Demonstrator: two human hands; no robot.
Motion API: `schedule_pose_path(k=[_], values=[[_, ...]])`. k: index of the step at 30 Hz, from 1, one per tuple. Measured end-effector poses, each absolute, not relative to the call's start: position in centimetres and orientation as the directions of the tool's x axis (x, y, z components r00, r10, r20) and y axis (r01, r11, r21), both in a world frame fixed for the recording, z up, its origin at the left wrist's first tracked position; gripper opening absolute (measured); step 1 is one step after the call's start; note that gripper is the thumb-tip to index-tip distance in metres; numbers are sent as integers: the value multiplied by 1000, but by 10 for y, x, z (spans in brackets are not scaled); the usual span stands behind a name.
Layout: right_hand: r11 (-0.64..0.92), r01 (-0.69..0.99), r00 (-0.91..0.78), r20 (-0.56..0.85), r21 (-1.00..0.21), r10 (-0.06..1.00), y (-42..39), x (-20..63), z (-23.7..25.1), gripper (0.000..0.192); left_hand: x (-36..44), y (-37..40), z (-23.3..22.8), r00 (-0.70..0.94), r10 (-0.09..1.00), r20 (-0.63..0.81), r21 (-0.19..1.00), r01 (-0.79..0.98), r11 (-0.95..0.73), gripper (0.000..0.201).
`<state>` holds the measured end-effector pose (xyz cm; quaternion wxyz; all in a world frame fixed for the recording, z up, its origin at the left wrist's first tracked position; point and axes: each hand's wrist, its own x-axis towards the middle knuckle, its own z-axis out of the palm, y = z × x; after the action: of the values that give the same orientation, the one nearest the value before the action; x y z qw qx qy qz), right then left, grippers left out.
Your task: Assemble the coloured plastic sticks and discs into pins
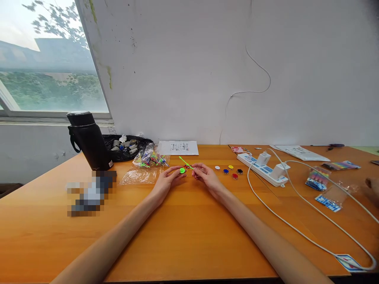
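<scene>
The left hand (168,179) pinches a small green disc (182,170) just above the orange worktop (177,228). The right hand (205,175) grips a thin green stick (186,162) beside it

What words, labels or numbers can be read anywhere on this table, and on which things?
None can be read.
White printed sheet by the wall: print too small.
Papers at far right: blurred.
Tag on the white cable: pattern only, unreadable.
Black flask: no legible label.
</scene>
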<state>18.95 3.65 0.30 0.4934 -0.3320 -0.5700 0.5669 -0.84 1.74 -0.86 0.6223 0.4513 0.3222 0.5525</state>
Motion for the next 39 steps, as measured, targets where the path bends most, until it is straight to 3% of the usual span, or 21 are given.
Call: schedule_pose_path(k=[4, 12, 23, 27, 32, 39], values=[[57, -223, -346, 134, -973, 929, 27, 186, 7, 36, -9, 21, -13, 200, 970, 136, 906, -420, -40, 37], [82, -175, -381, 145, -981, 913, 24, 184, 10, 35, -6, 18, -12, 206, 972, 112, 924, -381, -26, 34], [364, 162, -359, 289, -917, 887, 34, 186, -7, 30, -2, 18, -9, 189, 976, 109, 918, -395, -26, 32], [421, 271, -329, 328, -866, 886, 32, 187, -8, 24, -1, 12, -4, 200, 963, 178, 948, -296, -114, 37], [486, 324, -357, 371, -812, 857, 26, 185, -6, 20, -2, 11, -3, 167, 946, 278, 959, -110, -263, 40], [495, 323, -401, 357, -806, 843, 19, 180, -4, 20, -5, 13, -5, 165, 945, 282, 959, -88, -270, 39]])
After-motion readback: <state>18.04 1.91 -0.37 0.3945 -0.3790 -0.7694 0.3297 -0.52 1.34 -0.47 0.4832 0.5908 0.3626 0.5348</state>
